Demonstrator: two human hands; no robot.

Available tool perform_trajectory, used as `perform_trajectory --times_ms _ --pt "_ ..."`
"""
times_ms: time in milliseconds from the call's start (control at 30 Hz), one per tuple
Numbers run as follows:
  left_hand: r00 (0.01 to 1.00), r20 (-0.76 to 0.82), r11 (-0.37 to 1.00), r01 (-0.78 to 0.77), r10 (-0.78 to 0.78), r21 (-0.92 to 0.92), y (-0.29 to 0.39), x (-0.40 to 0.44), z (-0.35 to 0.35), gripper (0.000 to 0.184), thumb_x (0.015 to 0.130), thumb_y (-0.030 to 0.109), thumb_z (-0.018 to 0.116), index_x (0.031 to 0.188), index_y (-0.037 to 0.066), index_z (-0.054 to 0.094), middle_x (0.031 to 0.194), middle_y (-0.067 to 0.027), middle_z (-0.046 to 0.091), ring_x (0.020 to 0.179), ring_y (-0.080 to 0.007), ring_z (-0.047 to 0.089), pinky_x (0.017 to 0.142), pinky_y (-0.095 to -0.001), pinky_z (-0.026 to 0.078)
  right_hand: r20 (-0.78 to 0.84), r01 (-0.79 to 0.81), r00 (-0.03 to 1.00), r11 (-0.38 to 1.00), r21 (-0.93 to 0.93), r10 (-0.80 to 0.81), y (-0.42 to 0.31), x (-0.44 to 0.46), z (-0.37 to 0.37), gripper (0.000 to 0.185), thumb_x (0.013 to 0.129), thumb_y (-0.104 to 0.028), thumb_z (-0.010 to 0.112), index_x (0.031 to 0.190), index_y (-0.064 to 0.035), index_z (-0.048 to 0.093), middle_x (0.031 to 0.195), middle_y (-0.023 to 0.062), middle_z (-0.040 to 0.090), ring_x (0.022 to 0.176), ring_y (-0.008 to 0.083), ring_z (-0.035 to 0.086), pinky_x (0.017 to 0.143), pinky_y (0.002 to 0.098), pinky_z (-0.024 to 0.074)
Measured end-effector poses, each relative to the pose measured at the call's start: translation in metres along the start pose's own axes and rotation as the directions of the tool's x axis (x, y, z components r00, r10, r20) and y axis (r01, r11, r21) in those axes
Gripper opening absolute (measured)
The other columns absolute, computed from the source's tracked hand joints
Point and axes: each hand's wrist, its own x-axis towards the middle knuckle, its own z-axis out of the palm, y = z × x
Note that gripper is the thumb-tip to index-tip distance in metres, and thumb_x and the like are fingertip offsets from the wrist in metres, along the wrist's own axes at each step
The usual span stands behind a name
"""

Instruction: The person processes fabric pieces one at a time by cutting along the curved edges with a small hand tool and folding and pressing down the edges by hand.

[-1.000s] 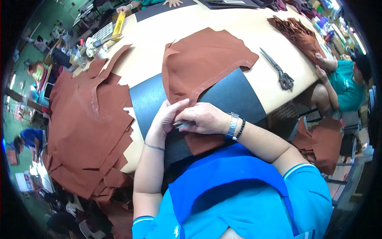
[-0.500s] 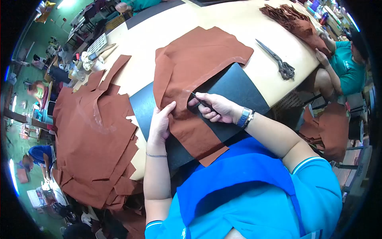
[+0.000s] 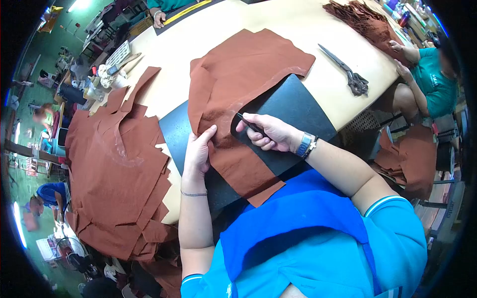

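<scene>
A rust-brown fabric piece (image 3: 253,64) lies over a black board (image 3: 305,109), its lower strip hanging past the table's near edge. My left hand (image 3: 198,149) pinches the left edge of this fabric, thumb on top. In my right hand (image 3: 273,133) is a slim black hand tool (image 3: 252,126), its tip at the curved inner edge of the fabric; its exact kind is hard to make out. A pale line runs along that curved edge.
A large pile of rust-brown pieces (image 3: 112,174) covers the left side. Big dark scissors (image 3: 348,72) lie at right. A brush (image 3: 126,64) is back left. A co-worker (image 3: 431,82) handles a brown bundle (image 3: 365,27); another person's hand (image 3: 159,19) is near a yellow strip (image 3: 186,12).
The fabric and my left hand have shifted slightly left and up in view. My right hand stays nearly in place. At the back, a person's hand and a yellow strip have come into view.
</scene>
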Motion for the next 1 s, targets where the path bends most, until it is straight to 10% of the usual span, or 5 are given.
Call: perform_trajectory --times_ms 733,1000 --pt "1.0 0.0 0.998 -0.027 0.027 0.05 -0.006 0.004 -0.003 0.042 0.092 0.007 0.065 0.133 0.002 0.056 0.127 -0.0099 0.064 0.113 -0.021 0.062 0.097 -0.0353 0.05 -0.013 0.015 1.0 1.0 -0.027 -0.015 -0.001 0.004 0.009 0.036 0.108 -0.041 0.04 0.106 -0.0084 0.054 0.064 -0.0058 0.037 0.046 0.0019 0.028 0.037 0.0171 0.0223" --pt "0.974 -0.224 0.992 -0.006 0.033 0.123 0.004 -0.039 -0.026 0.049 0.093 0.004 0.063 0.139 0.0 0.05 0.136 -0.0137 0.058 0.121 -0.0252 0.059 0.103 -0.0373 0.047 -0.096 0.311 0.927 0.887 -0.341 -0.362 -0.008 -0.027 -0.019 0.03 0.104 -0.038 0.054 0.108 -0.0089 0.059 0.069 -0.0065 0.045 0.052 0.0018 0.037 0.044 0.018 0.0307"
